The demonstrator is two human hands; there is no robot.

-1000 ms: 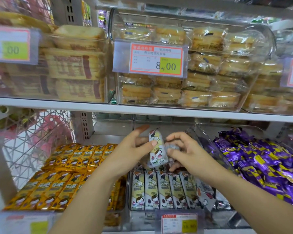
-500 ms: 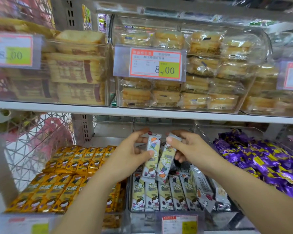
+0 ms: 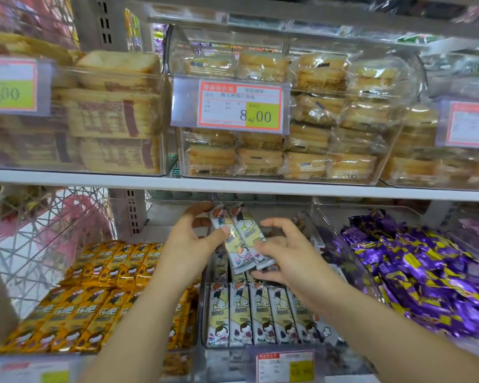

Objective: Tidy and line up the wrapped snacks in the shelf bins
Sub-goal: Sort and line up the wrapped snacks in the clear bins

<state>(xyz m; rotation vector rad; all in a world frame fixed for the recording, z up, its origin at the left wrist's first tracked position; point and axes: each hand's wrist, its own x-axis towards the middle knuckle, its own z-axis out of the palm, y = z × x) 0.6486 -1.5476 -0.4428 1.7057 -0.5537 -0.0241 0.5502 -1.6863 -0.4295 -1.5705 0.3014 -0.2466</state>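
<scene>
Nearest you, a small red-bordered price tag (image 3: 285,366) hangs on the front of the clear plastic bin (image 3: 203,313). Just behind it, a row of matching wrapped bars (image 3: 260,313) stands side by side, faces up. Orange foil-wrapped bars (image 3: 94,313) fill the bin to the left, and purple-wrapped candies (image 3: 426,272) are heaped to the right.

Above the middle bin, your left hand (image 3: 188,244) pinches two pale-yellow-and-white wrapped snack bars (image 3: 238,236) – thumb across the front, fingers behind. The pair is tilted, with the top ends leaning left and up near the shelf edge. Your right hand (image 3: 285,255) is at their lower ends with fingers spread and loosely curved – it's blurred, so I can't tell if it grips.

Farther back, a white shelf board (image 3: 233,186) carries clear boxes of golden wrapped cakes (image 3: 302,161) with a red-bordered white price label (image 3: 239,106) reading 8.00.
</scene>
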